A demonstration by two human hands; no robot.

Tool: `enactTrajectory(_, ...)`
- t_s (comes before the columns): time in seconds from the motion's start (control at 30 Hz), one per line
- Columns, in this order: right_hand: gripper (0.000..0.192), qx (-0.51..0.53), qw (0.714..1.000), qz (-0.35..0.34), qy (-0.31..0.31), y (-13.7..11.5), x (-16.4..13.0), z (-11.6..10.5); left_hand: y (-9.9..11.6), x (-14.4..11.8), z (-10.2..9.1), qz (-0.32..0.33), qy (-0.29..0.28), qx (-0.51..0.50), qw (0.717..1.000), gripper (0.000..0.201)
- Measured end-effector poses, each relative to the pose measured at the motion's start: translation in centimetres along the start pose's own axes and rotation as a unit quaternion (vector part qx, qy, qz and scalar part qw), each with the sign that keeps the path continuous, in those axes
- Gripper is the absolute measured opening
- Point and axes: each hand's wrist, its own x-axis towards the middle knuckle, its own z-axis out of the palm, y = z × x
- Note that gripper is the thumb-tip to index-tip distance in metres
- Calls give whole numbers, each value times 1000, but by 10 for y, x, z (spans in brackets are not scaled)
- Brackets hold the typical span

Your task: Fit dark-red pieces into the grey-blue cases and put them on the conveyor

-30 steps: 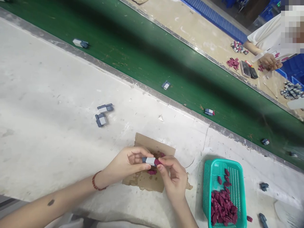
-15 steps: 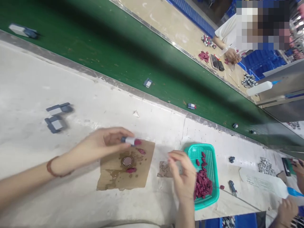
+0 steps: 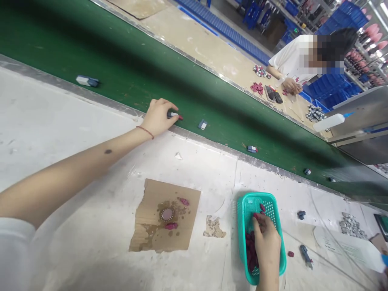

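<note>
The left hand (image 3: 159, 117) reaches out over the near edge of the green conveyor belt (image 3: 127, 60), fingers closed round a small grey piece with a red tip (image 3: 174, 116) that lies right at the belt's edge. The right hand (image 3: 266, 242) is down in the teal basket (image 3: 247, 206) on the white tabletop (image 3: 60, 133), fingers curled among the dark red pieces (image 3: 251, 252); whether it grips one cannot be told. Between the two arms lies a stained cardboard sheet (image 3: 148, 218) with a round disc (image 3: 166, 214) on it. Further grey pieces (image 3: 202, 124) ride on the belt, and a person in white (image 3: 291, 60) sits across it
</note>
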Motion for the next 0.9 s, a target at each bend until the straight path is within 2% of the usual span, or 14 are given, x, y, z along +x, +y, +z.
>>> enactTrajectory(0.13,36,144,990,9,-2,-25,-12,-2,31,3,22,72,-65,25,995,42)
enactTrajectory(0.27,28,212,976,-46,-6,-59,-31,14,62,8,55,92,-136,26,986,45)
enactTrajectory(0.37,18,225,964,-118,-82,-84,-46,36,78,13,76,67,-152,12,986,32)
enactTrajectory(0.47,14,182,937,-227,-193,-104,-61,59,86,15,83,30,-150,-31,988,21)
enactTrajectory(0.57,18,150,890,-358,-241,-117,-71,79,86,7,75,-17,-153,-109,982,19)
enactTrajectory(0.67,25,93,856,-447,-242,-125,-73,95,80,-12,55,-78,-179,-210,958,23)
enactTrajectory(0.8,31,15,832,-508,-222,-127,-73,107,69,-53,14,-133,-220,-324,911,31)
enactTrajectory(0.9,27,-19,819,-531,-218,-126,-74,109,62,-87,-13,-183,-258,-410,856,28)
